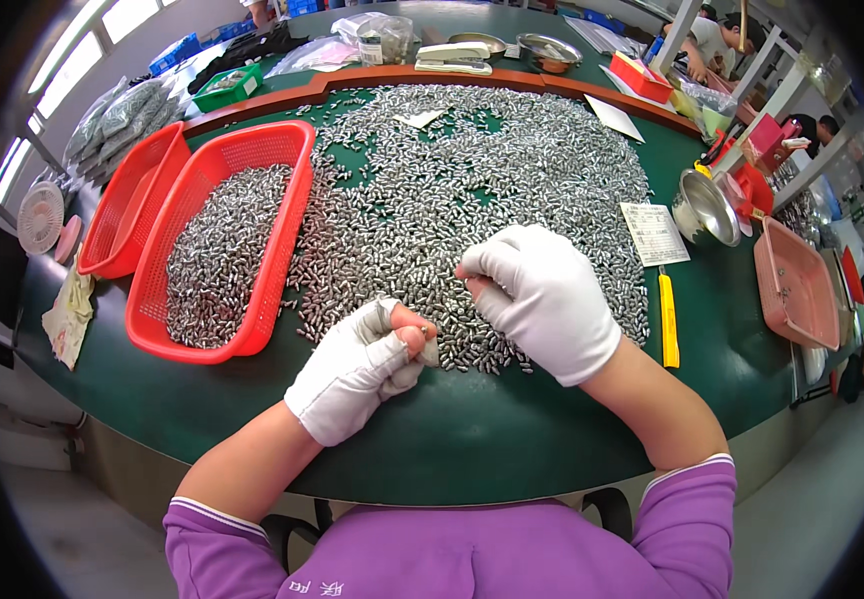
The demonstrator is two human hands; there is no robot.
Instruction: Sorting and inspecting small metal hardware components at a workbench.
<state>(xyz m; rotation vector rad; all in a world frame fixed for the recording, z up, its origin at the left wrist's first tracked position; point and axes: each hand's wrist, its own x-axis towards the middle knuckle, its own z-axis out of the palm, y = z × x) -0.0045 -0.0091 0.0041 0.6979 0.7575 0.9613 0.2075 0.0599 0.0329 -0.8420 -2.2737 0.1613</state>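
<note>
Left hand pinched closed on a small metal part, right hand just beyond with fingers curled nearly closed, can't tell if loaded, yellow tool to its right, red basket of parts left, parts pile under and beyond hands, brown rail behind.

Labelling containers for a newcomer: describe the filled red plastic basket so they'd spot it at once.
Find the dark green table with the wide spread of small silvery metal-looking pieces. Along the spread's left edge stands a red plastic basket with perforated walls, right of a second red plastic basket. Unlike that neighbour, it holds a large heap of similar silvery pieces.
</note>
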